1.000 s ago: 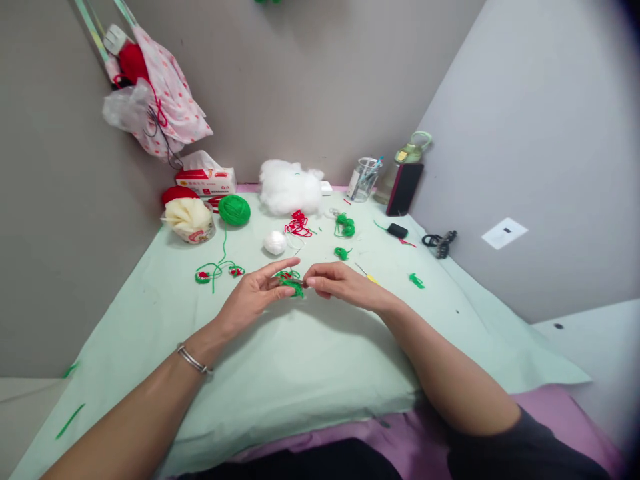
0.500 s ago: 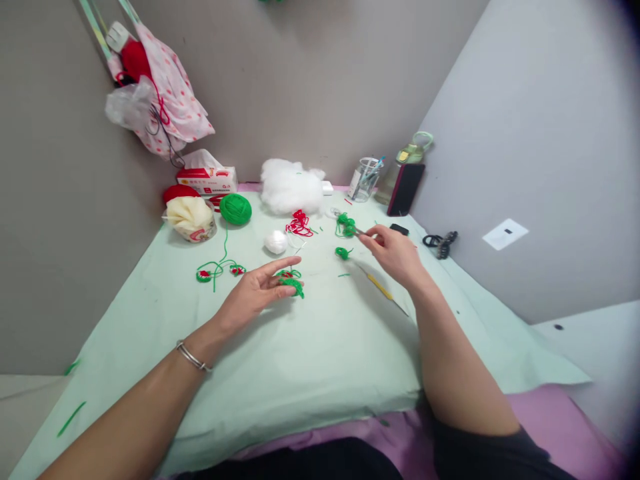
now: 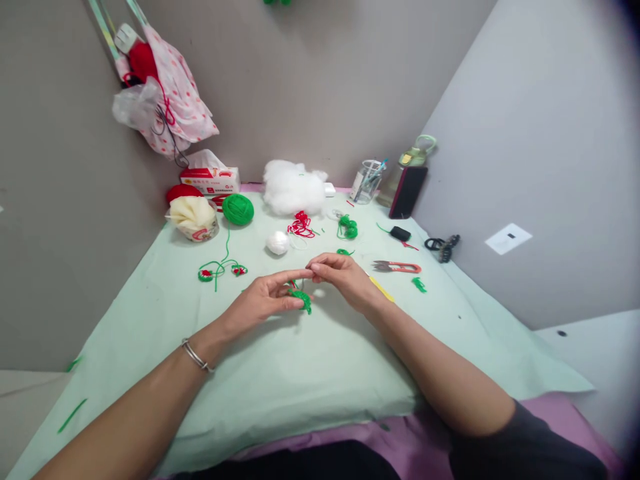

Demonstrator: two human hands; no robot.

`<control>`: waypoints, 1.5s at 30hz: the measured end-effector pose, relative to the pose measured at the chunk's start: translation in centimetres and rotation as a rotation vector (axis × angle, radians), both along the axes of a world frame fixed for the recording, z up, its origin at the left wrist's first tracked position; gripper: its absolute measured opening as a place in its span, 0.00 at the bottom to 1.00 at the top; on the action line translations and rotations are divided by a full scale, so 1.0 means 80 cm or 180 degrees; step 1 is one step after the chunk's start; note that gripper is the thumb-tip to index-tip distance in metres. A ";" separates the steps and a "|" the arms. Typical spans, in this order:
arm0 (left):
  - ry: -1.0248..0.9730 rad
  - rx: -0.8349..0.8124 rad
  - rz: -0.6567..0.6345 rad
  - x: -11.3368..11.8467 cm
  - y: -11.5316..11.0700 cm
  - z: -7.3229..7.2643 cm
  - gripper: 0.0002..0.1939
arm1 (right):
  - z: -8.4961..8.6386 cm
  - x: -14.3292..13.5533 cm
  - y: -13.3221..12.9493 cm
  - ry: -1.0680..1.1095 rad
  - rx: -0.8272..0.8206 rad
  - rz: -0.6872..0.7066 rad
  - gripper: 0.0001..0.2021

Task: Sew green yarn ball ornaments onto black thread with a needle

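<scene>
My left hand (image 3: 267, 293) is closed on a small green crocheted piece (image 3: 301, 300), pinched between thumb and fingers, with a bit of red showing on it. Its index finger stretches out to the right. At that fingertip, my right hand (image 3: 340, 277) pinches with thumb and forefinger; whatever is in the pinch is too small to make out. Under the right wrist lies a yellow-handled crochet hook (image 3: 381, 290), partly covered. Thread snips (image 3: 397, 267) with orange handles rest to the right. Behind the hands sits a small green yarn bit (image 3: 345, 252).
Left on the cloth are a green yarn ball (image 3: 238, 209) and two red-and-green crocheted pieces (image 3: 205, 274). White stuffing (image 3: 294, 188), a white yarn ball (image 3: 277, 243) and tangled red yarn (image 3: 301, 225) lie at the back. A glass jar (image 3: 367, 183) and phone (image 3: 409, 192) stand back right.
My right hand has moved left and nearer from beside the green yarn bundle to my left index fingertip. The snips now show. My left hand still holds the green piece.
</scene>
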State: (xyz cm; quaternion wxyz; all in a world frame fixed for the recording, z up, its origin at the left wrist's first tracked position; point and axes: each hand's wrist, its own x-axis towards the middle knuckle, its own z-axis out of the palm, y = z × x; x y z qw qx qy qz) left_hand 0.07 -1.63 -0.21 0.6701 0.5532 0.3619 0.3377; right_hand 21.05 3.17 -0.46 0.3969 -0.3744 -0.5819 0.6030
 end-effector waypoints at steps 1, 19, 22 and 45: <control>0.0012 0.0015 0.0011 0.000 0.001 0.000 0.29 | -0.001 0.000 0.001 0.0014 0.0017 -0.0055 0.12; 0.0068 0.0048 0.0607 0.009 0.003 -0.010 0.13 | 0.021 -0.013 -0.024 -0.0420 0.0728 0.0031 0.10; -0.0143 -0.0180 0.0550 0.011 0.002 -0.009 0.11 | 0.019 -0.016 -0.026 -0.0370 0.0738 0.0079 0.10; -0.1231 -0.0808 0.1004 -0.001 0.006 0.005 0.11 | 0.007 0.013 0.003 -0.0345 0.0435 -0.0417 0.15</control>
